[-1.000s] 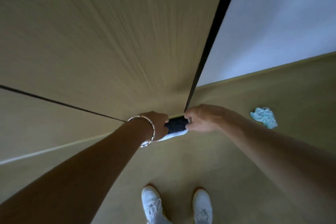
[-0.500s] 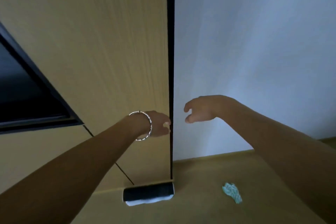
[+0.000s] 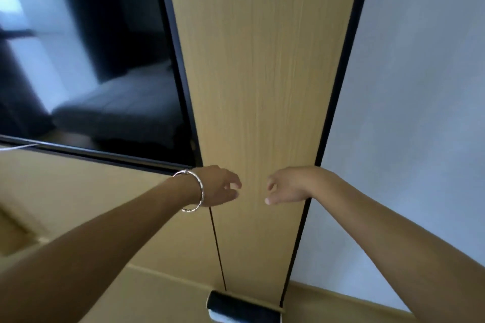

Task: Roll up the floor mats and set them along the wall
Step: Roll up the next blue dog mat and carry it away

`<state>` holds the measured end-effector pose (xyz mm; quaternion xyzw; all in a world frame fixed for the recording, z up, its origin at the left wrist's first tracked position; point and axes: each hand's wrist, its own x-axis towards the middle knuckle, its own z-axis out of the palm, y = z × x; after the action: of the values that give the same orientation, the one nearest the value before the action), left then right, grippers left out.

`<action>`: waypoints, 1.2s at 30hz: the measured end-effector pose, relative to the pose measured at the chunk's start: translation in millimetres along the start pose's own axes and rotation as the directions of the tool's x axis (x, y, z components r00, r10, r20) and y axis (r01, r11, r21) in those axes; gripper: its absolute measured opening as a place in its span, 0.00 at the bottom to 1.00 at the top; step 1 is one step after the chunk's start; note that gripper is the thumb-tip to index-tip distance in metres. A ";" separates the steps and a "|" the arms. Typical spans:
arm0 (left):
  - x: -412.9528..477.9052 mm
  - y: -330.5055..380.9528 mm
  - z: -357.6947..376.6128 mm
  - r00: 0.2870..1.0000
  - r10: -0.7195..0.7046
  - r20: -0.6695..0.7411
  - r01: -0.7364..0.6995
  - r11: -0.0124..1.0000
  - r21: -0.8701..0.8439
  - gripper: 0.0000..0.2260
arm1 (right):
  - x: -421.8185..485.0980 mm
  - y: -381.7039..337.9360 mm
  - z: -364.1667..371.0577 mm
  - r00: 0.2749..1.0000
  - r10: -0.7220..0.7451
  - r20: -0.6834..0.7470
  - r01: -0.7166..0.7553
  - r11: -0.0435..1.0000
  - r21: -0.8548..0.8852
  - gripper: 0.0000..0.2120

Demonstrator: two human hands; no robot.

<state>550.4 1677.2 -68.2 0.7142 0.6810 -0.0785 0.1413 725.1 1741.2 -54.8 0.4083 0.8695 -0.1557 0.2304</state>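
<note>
A rolled-up dark mat (image 3: 242, 308) with a white underside lies on the floor against the foot of the wooden wall panel (image 3: 265, 86), at the bottom edge of the view. My left hand (image 3: 219, 186), a silver bangle on its wrist, hangs in the air well above the roll with loosely curled fingers and holds nothing. My right hand (image 3: 287, 187) hangs at the same height, also loosely curled and empty. A gap of bare panel shows between the two hands.
A large dark screen (image 3: 91, 60) is mounted on the wall at the upper left and reflects a sofa. A white wall (image 3: 406, 113) fills the right side. Tan floor (image 3: 157, 296) runs along the bottom.
Both hands let go of the rolled mat at the wall and rose away from it. The view has tilted up and swung left, so the screen fills more of the frame.
</note>
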 end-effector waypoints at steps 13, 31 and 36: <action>-131.0 -123.1 25.1 0.923 -0.332 -0.196 0.345 0.938 0.036 0.20 | 32.6 -162.4 -3.3 0.908 -0.348 -0.234 0.344 0.937 -0.060 0.38; -487.4 -346.7 101.3 0.652 -0.576 -0.493 0.558 0.805 -0.203 0.34 | -26.6 -542.9 10.6 0.780 -0.588 -0.215 0.512 0.797 -0.321 0.42; -590.7 -394.9 137.7 0.559 -0.673 -0.484 0.624 0.726 -0.289 0.34 | -50.3 -679.3 27.5 0.661 -0.735 -0.153 0.655 0.664 -0.361 0.41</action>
<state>133.1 1085.9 -56.4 0.3964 0.9078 0.1162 -0.0731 229.8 1276.6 4.6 0.0229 0.9954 -0.0499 0.0787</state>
